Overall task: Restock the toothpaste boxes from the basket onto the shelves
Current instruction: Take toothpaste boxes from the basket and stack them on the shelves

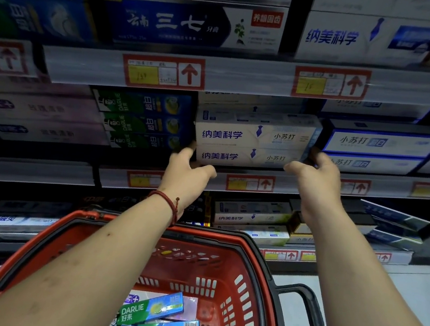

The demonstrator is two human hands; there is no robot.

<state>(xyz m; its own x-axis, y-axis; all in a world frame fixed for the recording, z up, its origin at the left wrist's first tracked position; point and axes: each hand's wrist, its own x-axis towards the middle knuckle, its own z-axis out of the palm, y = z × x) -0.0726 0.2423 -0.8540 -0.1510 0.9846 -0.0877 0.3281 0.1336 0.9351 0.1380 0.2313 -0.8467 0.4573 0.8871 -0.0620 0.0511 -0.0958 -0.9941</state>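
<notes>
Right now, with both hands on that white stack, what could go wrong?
The left hand and right hand grip the two white boxes only at their ends; the upper one could slide off toward the basket. The left fingers sit against the Darlie boxes and might nudge them.

Two hands are up at the shelving: left hand [186,173], right hand [311,174]. One red basket [246,281] holds at least four boxes, one of them a green Darlie box [149,309].

On the middle shelf [393,186]:
- three stacked green boxes [141,119]
- two stacked white boxes [250,146] at the front edge
- two blue-trimmed boxes [376,151] rightward
- two pink boxes [39,121] leftward

The upper rail [245,77] carries four arrow labels [162,72].
</notes>
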